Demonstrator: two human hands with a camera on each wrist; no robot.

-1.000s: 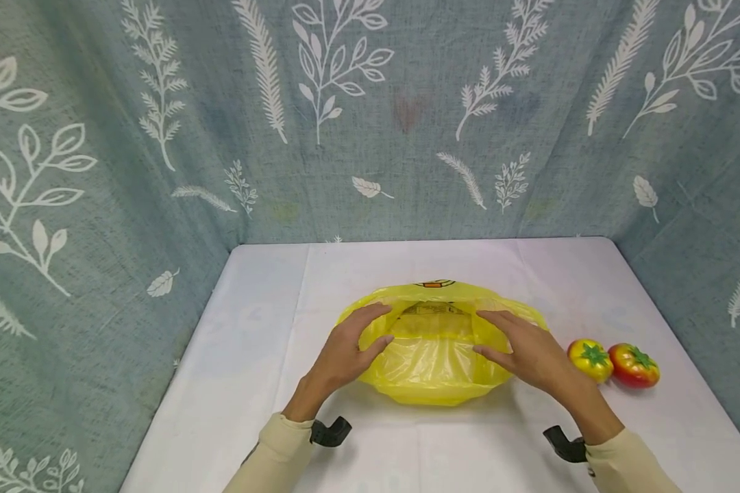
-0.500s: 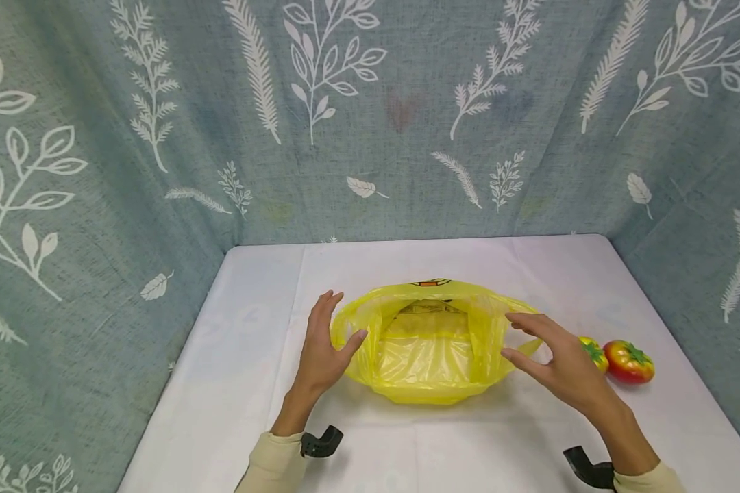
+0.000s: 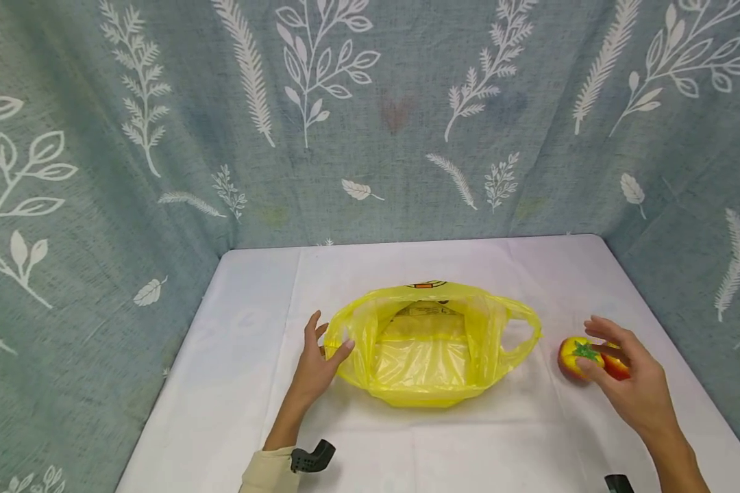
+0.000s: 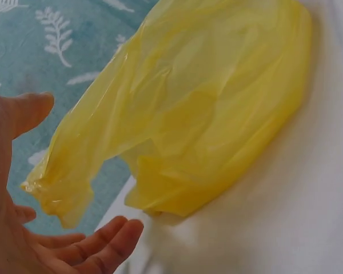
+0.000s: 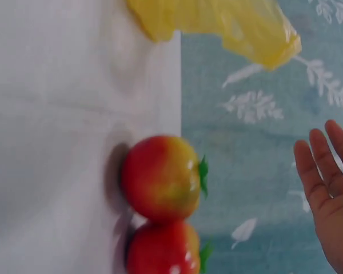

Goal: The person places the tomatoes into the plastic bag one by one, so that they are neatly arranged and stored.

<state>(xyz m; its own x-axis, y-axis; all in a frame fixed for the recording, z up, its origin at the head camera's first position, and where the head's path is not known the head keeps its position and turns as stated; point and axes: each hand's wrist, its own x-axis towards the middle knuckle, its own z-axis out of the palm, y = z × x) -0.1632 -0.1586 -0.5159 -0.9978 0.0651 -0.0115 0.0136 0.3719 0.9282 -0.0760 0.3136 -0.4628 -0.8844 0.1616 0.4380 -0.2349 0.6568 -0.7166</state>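
Note:
A yellow plastic carrier bag stands with its mouth spread wide, and its inside shows in the head view. Beside its left handle is my left hand, fingers apart and gently bent. In the left wrist view the bag's handle hangs between thumb and fingers, not gripped. My right hand hovers over two red-and-yellow tomatoes with green leafy tops, its fingers spread. The nearer tomato and the other tomato sit side by side. In the head view the hand partly covers the right-hand tomato.
A white cloth covers the table. Blue-green curtains with white leaf prints hang behind it and along both sides. The bag's right handle loop sticks out towards the tomatoes.
Both hands have drawn apart from the bag's mouth. My left hand has gone left to the handle; my right hand has moved right, over the tomatoes. The bag's right handle is now uncovered.

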